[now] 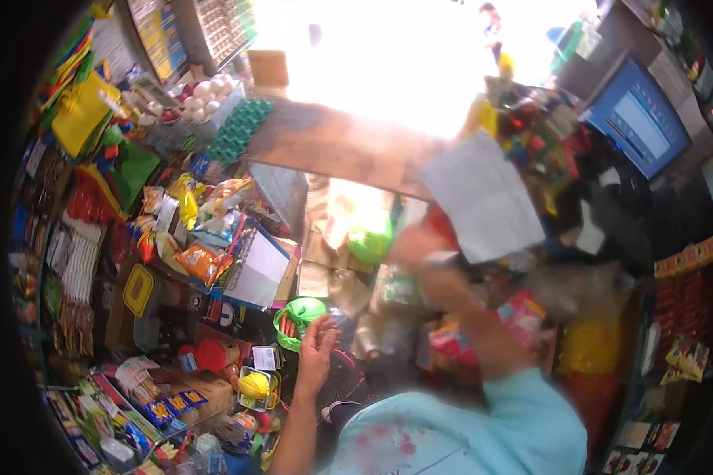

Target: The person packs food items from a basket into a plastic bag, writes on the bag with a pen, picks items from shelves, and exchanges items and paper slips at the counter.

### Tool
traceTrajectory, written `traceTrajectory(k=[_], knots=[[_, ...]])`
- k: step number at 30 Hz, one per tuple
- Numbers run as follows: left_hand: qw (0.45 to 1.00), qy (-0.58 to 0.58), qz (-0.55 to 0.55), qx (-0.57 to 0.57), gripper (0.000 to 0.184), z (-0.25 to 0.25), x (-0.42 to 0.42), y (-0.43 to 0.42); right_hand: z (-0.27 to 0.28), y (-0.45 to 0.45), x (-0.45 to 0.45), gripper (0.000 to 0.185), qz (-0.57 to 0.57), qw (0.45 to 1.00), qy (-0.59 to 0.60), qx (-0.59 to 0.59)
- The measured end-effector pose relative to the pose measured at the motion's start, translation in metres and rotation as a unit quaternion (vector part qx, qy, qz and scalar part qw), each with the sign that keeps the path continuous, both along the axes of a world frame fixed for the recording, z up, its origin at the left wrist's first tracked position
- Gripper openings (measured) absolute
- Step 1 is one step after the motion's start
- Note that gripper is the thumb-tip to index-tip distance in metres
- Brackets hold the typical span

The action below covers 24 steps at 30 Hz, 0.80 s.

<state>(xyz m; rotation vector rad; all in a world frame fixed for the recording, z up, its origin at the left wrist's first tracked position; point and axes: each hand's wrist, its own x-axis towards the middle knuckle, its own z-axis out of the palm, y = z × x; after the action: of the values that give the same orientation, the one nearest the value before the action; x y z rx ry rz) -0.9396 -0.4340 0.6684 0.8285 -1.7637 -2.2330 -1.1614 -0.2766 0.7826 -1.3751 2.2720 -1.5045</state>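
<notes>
My left hand [317, 347] is at the lower middle, its fingers loosely stretched out and nothing visible in them. Just beside it is a bright green plastic bag [299, 317] with reddish-brown items inside; I cannot tell whether the fingers touch it. My right hand [420, 247] reaches forward and is smeared by motion, so its fingers do not show clearly. A small whitish patch [440, 257] lies at that hand, too blurred to name. A second green bag [370, 241] is to its left, and a large white sheet [485, 198] to its right.
A wooden counter [333, 146] runs across the front, with a green egg tray [240, 129] and a heap of eggs [207, 96] at its left. Snack packets [202, 214] fill the left side. A lit screen [640, 119] stands at right. Shelves of goods [681, 317] line the right edge.
</notes>
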Motion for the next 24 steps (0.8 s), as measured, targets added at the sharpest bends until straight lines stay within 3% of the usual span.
traceTrajectory(k=[1, 2, 3, 6, 7, 10, 11, 13, 14, 16, 17, 18, 20, 21, 22, 24], knots=[[0.998, 0.024, 0.048, -0.019, 0.037, 0.015, 0.0, 0.006, -0.035, -0.032, 0.021, 0.016, 0.068, 0.996, -0.047, 0.017], [0.994, 0.044, 0.095, -0.04, 0.038, 0.018, 0.004, 0.004, -0.072, -0.058, 0.048, 0.02, 0.156, 0.97, -0.183, 0.031], [0.99, 0.028, 0.077, -0.113, 0.04, 0.006, 0.017, -0.001, -0.074, -0.078, 0.081, 0.022, 0.175, 0.943, -0.267, 0.095], [0.998, -0.005, 0.028, 0.064, 0.041, -0.019, 0.08, -0.019, -0.077, -0.117, 0.133, 0.025, 0.212, 0.818, -0.492, 0.212], [0.99, -0.029, 0.086, 0.105, 0.042, 0.006, 0.088, -0.011, -0.08, -0.121, 0.146, 0.027, 0.217, 0.765, -0.557, 0.239], [0.963, 0.009, 0.091, 0.254, 0.039, -0.013, 0.148, 0.0, -0.086, -0.136, 0.18, 0.029, 0.274, 0.823, -0.401, 0.296], [0.954, 0.02, 0.098, 0.282, 0.036, -0.018, 0.172, 0.008, -0.104, -0.14, 0.192, 0.03, 0.295, 0.862, -0.35, 0.219], [0.944, 0.059, 0.107, 0.308, 0.03, -0.041, 0.2, 0.022, -0.12, -0.133, 0.218, 0.029, 0.227, 0.799, -0.448, 0.33], [0.95, 0.053, 0.111, 0.287, 0.027, -0.052, 0.208, 0.025, -0.119, -0.132, 0.23, 0.028, 0.185, 0.762, -0.49, 0.381], [0.989, -0.093, 0.052, 0.099, 0.026, -0.063, 0.221, 0.024, -0.155, -0.118, 0.249, 0.027, 0.163, 0.852, -0.404, 0.29], [0.987, -0.147, 0.02, -0.055, 0.025, -0.074, 0.227, 0.026, -0.183, -0.111, 0.255, 0.029, 0.02, 0.859, -0.476, 0.187], [0.96, -0.195, -0.016, -0.202, 0.025, -0.086, 0.23, 0.027, -0.166, -0.122, 0.232, 0.03, -0.076, 0.855, -0.465, 0.215], [0.95, -0.295, 0.008, -0.1, 0.03, -0.089, 0.263, 0.023, -0.2, -0.122, 0.179, 0.031, -0.223, 0.816, -0.497, 0.196], [0.935, -0.327, 0.062, -0.124, 0.037, -0.117, 0.291, 0.034, -0.226, -0.123, 0.154, 0.031, -0.281, 0.802, -0.496, 0.179], [0.899, -0.411, 0.046, -0.143, 0.043, -0.172, 0.35, 0.042, -0.251, -0.124, 0.129, 0.031, -0.337, 0.786, -0.493, 0.16], [0.896, -0.437, 0.076, -0.027, 0.044, -0.17, 0.348, 0.027, -0.302, -0.129, 0.114, 0.028, -0.223, 0.839, -0.467, 0.169]])
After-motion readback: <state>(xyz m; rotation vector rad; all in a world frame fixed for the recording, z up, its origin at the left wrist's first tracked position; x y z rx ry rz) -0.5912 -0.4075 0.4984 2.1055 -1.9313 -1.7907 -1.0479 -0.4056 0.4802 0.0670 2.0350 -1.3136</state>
